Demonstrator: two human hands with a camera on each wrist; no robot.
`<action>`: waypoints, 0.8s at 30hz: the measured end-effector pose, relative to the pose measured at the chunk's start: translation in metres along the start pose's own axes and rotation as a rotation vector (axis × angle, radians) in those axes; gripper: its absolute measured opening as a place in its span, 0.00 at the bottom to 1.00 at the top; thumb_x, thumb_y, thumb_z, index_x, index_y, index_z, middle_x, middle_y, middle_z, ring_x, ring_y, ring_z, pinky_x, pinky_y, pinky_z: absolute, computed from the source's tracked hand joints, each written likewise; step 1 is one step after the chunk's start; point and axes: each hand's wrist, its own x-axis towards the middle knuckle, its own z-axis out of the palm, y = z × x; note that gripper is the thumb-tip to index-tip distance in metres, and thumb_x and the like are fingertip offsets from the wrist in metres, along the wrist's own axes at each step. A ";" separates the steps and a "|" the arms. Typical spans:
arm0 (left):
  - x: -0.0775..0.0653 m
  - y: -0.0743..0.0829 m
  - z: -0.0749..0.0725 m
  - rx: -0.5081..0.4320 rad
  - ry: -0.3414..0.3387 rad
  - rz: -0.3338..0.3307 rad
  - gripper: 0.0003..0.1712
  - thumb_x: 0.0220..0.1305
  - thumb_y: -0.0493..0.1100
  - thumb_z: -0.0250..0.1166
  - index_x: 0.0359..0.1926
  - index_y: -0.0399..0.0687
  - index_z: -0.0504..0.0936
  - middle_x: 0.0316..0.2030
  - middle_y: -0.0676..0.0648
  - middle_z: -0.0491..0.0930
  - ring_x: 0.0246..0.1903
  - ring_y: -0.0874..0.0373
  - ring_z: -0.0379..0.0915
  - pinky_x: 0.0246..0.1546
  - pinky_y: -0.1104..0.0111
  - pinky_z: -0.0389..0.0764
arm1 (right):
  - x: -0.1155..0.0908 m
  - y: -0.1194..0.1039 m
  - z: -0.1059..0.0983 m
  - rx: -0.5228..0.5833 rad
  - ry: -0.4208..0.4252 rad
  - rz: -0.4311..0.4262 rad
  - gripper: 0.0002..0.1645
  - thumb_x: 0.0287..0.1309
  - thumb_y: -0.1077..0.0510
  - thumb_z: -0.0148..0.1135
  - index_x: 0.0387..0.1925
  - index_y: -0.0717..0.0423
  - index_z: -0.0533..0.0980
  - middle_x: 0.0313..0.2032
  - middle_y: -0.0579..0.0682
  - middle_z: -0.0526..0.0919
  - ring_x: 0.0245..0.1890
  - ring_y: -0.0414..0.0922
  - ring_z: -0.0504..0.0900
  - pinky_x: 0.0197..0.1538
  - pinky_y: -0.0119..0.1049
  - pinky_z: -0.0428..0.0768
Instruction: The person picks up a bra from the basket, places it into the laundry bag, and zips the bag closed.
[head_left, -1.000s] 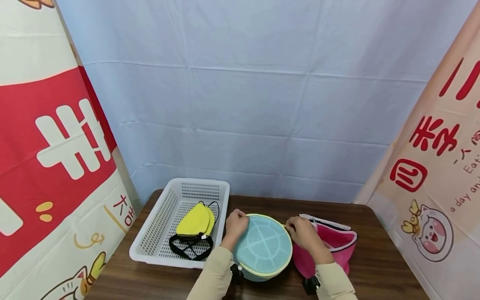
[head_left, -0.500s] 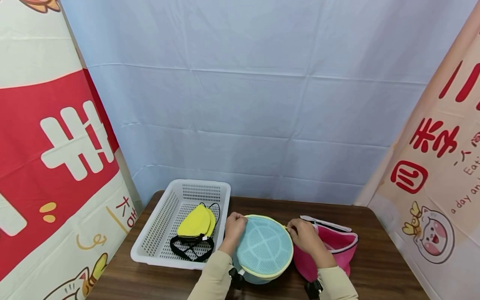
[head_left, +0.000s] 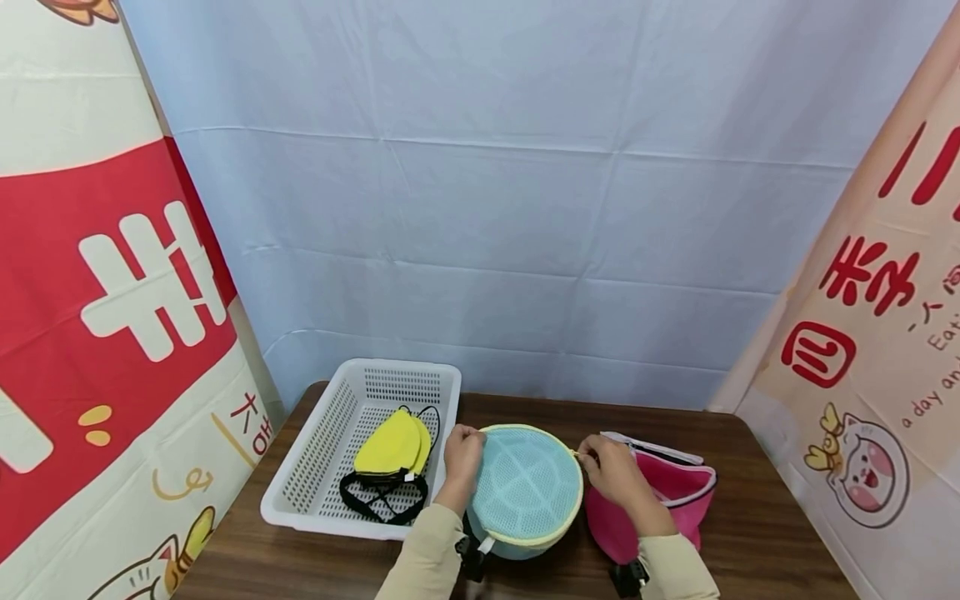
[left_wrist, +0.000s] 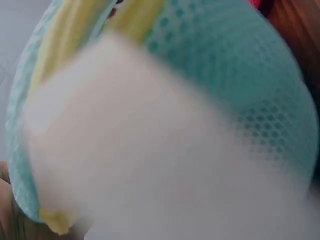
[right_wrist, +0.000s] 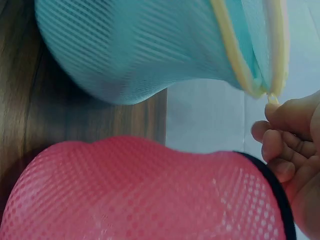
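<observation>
A light-blue mesh laundry bag [head_left: 528,483] with yellow trim stands on the table, its round lid facing up. My left hand [head_left: 463,462] grips the rim at its upper left. My right hand [head_left: 611,471] pinches a small yellow tab [right_wrist: 272,99] at the bag's right edge. Between the two yellow bands [right_wrist: 231,47] a gap shows in the right wrist view. A blurred whitish tag [left_wrist: 165,145] hides much of the left wrist view. Close by my right hand stands a pink mesh bag [head_left: 611,525] with its top unfastened.
At the left a white perforated basket [head_left: 300,467] holds a yellow pouch-like item [head_left: 386,446] with black straps [head_left: 382,504]. Brown wooden table [head_left: 765,517] extends to the right. A pale blue curtain [head_left: 480,208] hangs behind, with printed cloths at both sides.
My left hand has shifted slightly left with the rim, and the blue bag's top has tilted and moved a little with it. My right hand stays at the tab.
</observation>
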 end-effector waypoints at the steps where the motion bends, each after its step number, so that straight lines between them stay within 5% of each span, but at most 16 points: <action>1: 0.001 0.000 -0.001 -0.013 0.013 -0.006 0.04 0.61 0.35 0.54 0.30 0.42 0.68 0.28 0.44 0.67 0.29 0.51 0.62 0.32 0.61 0.65 | -0.001 0.000 0.000 0.003 -0.012 0.016 0.09 0.49 0.71 0.63 0.25 0.57 0.75 0.22 0.43 0.71 0.22 0.39 0.68 0.26 0.34 0.70; 13: 0.002 -0.001 0.002 -0.090 0.072 -0.017 0.06 0.62 0.34 0.53 0.30 0.42 0.65 0.28 0.44 0.64 0.28 0.51 0.61 0.31 0.62 0.63 | -0.007 0.001 -0.001 0.003 0.008 0.014 0.11 0.46 0.72 0.63 0.23 0.55 0.74 0.23 0.44 0.72 0.23 0.39 0.68 0.26 0.34 0.69; 24: 0.001 -0.001 0.009 -0.052 0.232 0.038 0.05 0.62 0.30 0.48 0.31 0.41 0.64 0.27 0.42 0.63 0.27 0.50 0.58 0.30 0.60 0.61 | -0.008 -0.003 -0.003 -0.004 0.026 -0.022 0.14 0.42 0.74 0.63 0.20 0.53 0.73 0.20 0.41 0.71 0.18 0.35 0.65 0.23 0.32 0.68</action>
